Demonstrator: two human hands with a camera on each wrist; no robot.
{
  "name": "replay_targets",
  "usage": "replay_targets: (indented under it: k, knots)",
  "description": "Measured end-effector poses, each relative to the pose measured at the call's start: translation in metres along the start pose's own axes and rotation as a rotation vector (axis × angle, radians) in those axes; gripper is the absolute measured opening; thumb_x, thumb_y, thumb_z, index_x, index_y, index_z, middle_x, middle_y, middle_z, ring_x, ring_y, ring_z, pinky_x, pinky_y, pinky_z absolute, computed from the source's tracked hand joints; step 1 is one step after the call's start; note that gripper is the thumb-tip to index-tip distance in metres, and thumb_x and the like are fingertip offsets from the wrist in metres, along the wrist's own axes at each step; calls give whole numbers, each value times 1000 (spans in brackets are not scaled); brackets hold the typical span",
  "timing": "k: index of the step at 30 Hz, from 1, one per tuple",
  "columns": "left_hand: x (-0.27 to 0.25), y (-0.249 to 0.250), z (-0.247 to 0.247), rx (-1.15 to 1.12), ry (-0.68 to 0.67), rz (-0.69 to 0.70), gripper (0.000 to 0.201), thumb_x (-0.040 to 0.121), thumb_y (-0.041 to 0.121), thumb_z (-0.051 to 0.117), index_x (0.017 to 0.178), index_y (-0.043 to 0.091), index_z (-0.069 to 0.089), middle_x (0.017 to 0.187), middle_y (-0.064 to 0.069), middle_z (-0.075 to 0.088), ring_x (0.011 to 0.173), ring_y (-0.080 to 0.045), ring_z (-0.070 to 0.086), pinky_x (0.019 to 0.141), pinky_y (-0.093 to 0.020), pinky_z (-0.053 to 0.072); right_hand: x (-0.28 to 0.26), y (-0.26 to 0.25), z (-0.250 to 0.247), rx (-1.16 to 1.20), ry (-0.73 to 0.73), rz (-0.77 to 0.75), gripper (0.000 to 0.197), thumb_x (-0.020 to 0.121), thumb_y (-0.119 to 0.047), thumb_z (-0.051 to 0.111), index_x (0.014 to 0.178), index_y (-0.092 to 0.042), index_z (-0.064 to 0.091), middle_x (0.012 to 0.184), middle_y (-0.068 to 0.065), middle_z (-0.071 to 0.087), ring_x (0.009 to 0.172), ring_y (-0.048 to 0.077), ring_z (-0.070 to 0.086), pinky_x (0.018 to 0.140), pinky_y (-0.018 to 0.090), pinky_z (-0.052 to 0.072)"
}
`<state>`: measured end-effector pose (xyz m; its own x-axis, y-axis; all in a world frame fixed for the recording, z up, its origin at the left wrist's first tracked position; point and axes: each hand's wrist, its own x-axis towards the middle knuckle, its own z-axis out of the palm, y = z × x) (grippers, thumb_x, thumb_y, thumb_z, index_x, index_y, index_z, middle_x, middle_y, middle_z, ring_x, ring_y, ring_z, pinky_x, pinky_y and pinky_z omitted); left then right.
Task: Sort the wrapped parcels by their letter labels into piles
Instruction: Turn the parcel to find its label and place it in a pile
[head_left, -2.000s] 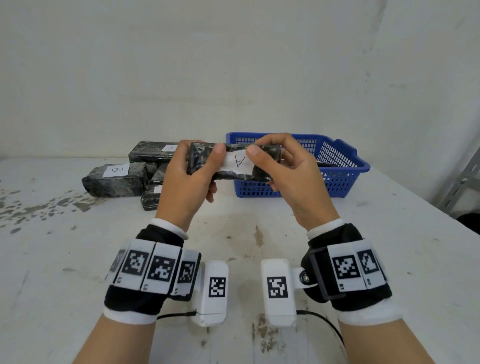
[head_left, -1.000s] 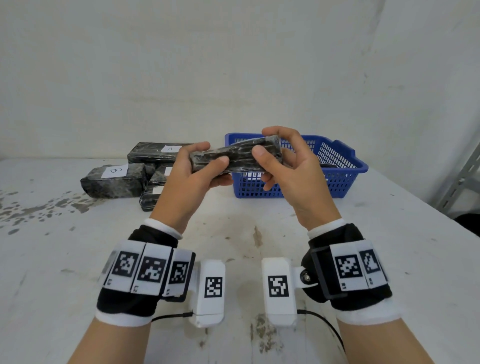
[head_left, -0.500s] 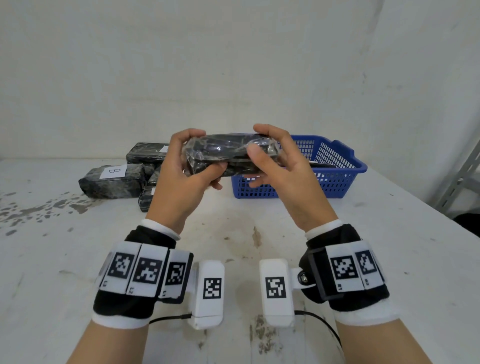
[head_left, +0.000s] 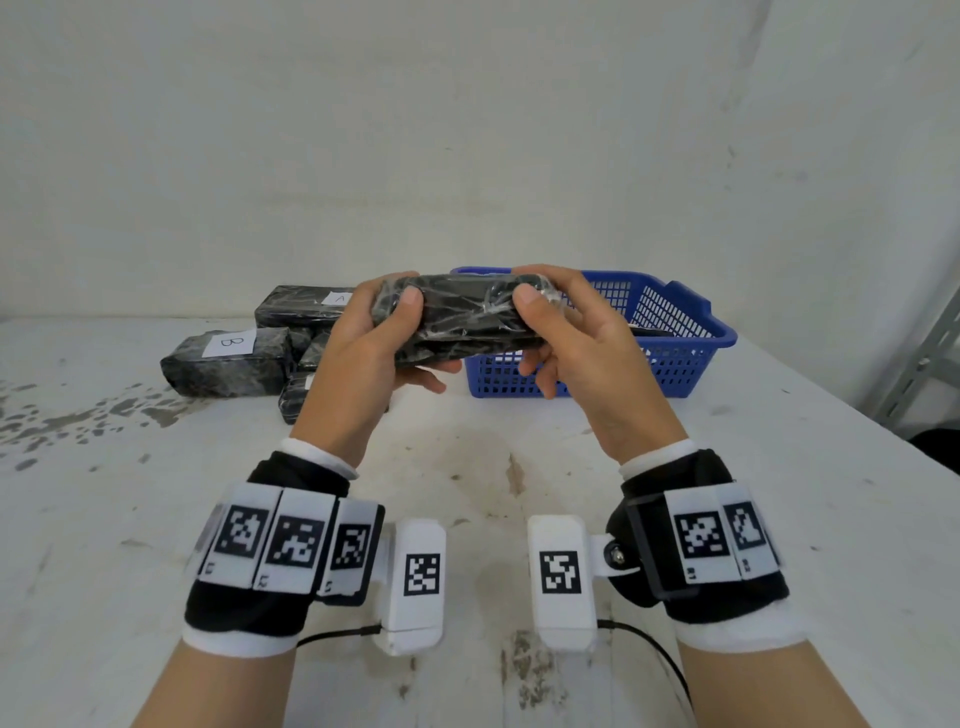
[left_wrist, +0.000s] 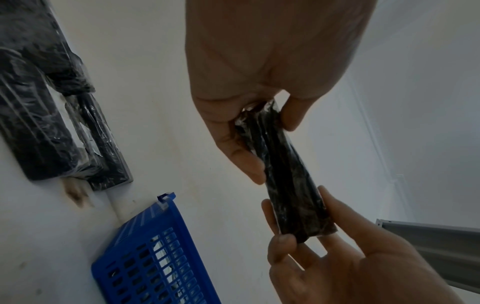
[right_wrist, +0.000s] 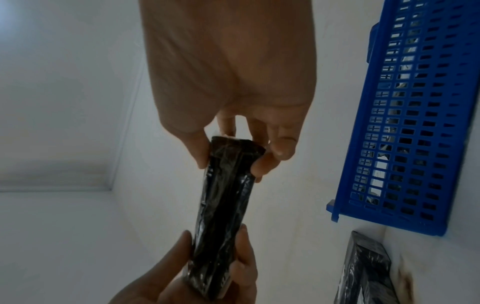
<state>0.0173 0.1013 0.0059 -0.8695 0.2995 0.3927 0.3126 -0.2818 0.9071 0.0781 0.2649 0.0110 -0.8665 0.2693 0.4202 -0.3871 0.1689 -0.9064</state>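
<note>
Head view: your left hand (head_left: 363, 343) and right hand (head_left: 582, 338) each grip one end of the black wrapped parcel (head_left: 457, 317) above the worktop (head_left: 156, 519), before the blue basket (head_left: 675, 332); wrist views: fingers and thumbs curled round its ends.

A white label reading "B" (head_left: 229, 342) sat on the near-left parcel (head_left: 223, 364); another reading "A" (head_left: 338, 298) topped the far parcel (head_left: 296, 309).

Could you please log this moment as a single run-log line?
left hand: holds parcel | right hand: holds its other end | label: not visible | B parcel: on table | basket: behind
</note>
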Motion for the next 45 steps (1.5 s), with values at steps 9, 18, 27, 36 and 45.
replay_targets:
  k: [9,18,27,36,45]
  knots:
    - [2,-4,4,-32,-1,32,7,97,21,54,96,15,53,101,-13,66,83,-27,68,64,-32,58,0,1,2,45,58,-32,7,96,-29,65,92,-23,66,72,-1,59,54,8,49,46,12,38]
    - [-2,-4,7,114,16,58,18,91,25,64,99,18,49,93,-9,68,64,-19,68,59,-29,58,-1,2,5,-3,45,-113,11,92,-25,70,98,-18,63,76,-11,60,56,-4,55,53,9,42]
    - [-2,2,3,91,67,60,16,94,33,59,93,19,52,87,-9,63,63,-23,57,48,-27,45,-3,4,9,-89,-15,-117,51,87,-31,75,132,-30,51,116,-4,66,97,7,68,88,25,56]
    - [4,0,3,-103,98,-5,33,93,1,53,125,8,48,100,-4,62,83,-13,69,86,-34,56,0,3,6,32,-9,-55,35,96,-16,64,130,-23,58,119,8,68,103,13,70,89,27,57]
    - [4,3,2,-43,141,-36,13,97,5,50,101,16,56,84,3,68,69,-7,69,88,-45,50,-4,-4,4,-55,-26,-56,14,97,-24,62,110,-28,65,105,16,70,65,15,64,56,27,55]
